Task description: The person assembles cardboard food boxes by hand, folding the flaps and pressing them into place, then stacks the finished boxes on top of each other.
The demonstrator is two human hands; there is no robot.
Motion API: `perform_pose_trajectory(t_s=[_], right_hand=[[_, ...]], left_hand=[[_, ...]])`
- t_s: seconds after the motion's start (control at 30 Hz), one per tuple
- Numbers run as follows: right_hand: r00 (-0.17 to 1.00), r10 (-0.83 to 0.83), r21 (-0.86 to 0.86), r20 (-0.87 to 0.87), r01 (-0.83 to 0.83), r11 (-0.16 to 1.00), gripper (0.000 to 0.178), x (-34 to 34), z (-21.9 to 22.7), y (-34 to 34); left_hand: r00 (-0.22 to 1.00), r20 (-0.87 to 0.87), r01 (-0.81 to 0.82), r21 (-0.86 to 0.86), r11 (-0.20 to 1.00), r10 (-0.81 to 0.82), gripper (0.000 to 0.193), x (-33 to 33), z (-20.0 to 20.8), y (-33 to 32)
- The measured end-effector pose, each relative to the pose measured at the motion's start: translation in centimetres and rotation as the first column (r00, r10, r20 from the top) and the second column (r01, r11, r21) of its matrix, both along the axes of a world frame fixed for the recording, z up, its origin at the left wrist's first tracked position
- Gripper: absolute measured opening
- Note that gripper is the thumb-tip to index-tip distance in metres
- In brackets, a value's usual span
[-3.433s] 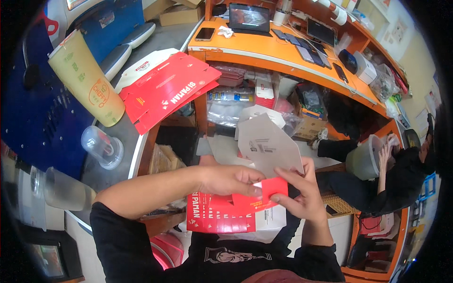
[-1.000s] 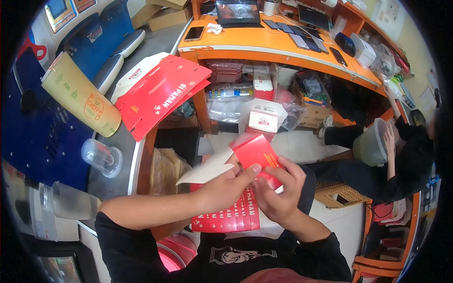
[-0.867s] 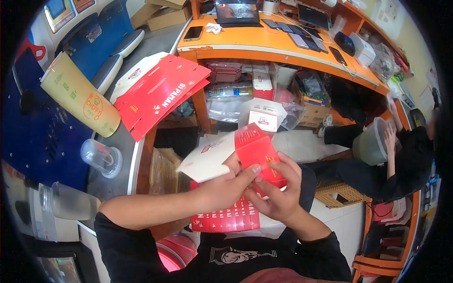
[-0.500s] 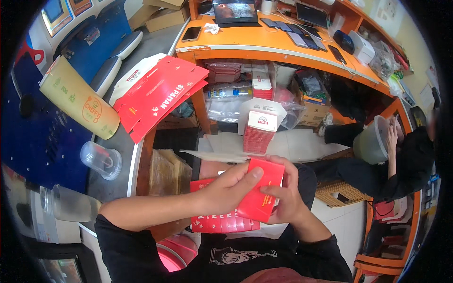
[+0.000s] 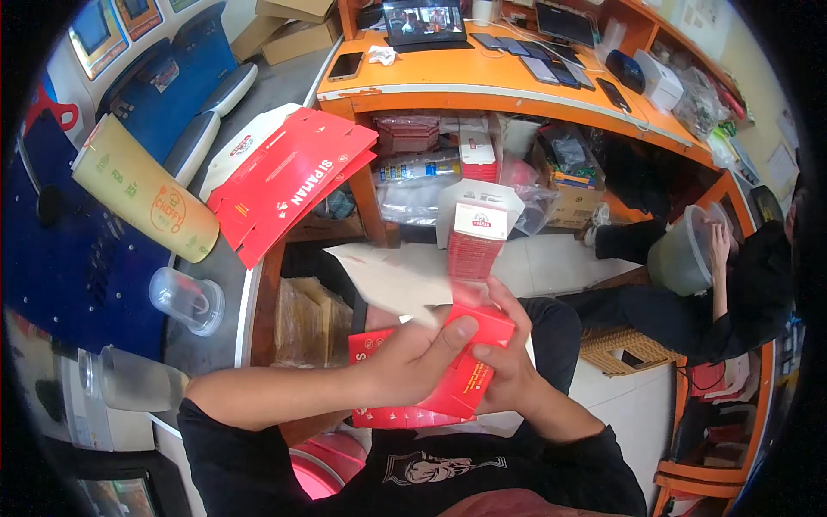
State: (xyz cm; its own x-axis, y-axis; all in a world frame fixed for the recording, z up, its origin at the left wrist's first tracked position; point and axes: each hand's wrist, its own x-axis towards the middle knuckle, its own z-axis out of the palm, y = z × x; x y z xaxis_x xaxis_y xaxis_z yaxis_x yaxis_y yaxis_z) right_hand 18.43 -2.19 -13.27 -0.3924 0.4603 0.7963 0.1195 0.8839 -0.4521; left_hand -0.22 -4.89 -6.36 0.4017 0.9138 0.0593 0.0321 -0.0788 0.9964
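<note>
Above my lap, my left hand (image 5: 420, 349) is closed on a red cardboard carton (image 5: 465, 379), its thumb flat on the front panel. My right hand (image 5: 510, 366) grips the same carton from the other side, thumb on the panel and fingers round the far edge. A pale blank-sided flap (image 5: 388, 280) sticks out to the left beyond my hands, blurred by motion. Below, several flat red cartons (image 5: 370, 417) lie in an overlapping pile on my lap, partly hidden by my left forearm. A stack of red cartons with white tops (image 5: 478, 241) stands just ahead of my hands.
On the grey counter at left lie red carton sheets (image 5: 297, 177), a tall printed cup (image 5: 146, 189) and a clear plastic cup (image 5: 185, 302). An orange desk (image 5: 405, 73) holding phones and a tablet spans the back. At right, another person holds a clear tub (image 5: 676, 263) beside a wicker basket (image 5: 624, 351).
The pale flap has swung out and shows more of its face. The carton has tilted and bent at its upper end, and my right fingers have shifted along its far edge.
</note>
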Motion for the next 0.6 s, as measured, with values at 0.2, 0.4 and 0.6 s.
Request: perform_pose_trajectory(t_s=[0.2, 0.4, 0.6], right_hand=[[0.999, -0.021, -0.02, 0.024, 0.022, 1.0, 0.092, 0.1, -1.3, -0.1], [0.998, -0.036, -0.007, 0.045, 0.037, 0.999, 0.095, 0.8, -1.6, 0.0], [0.93, -0.099, -0.174, -0.354, 0.038, 0.984, 0.116, 2.0, -2.8, 1.3]], left_hand=[[0.964, -0.244, 0.115, 0.01, 0.993, -0.109, 0.043, -0.6, -0.1, 0.6], [0.96, -0.087, 0.199, -0.45, 0.871, -0.265, 0.044, -0.4, 1.9, 0.5], [0.75, -0.453, -0.229, 0.505, 0.832, 0.482, 0.033, -2.0, -1.5, 3.2]])
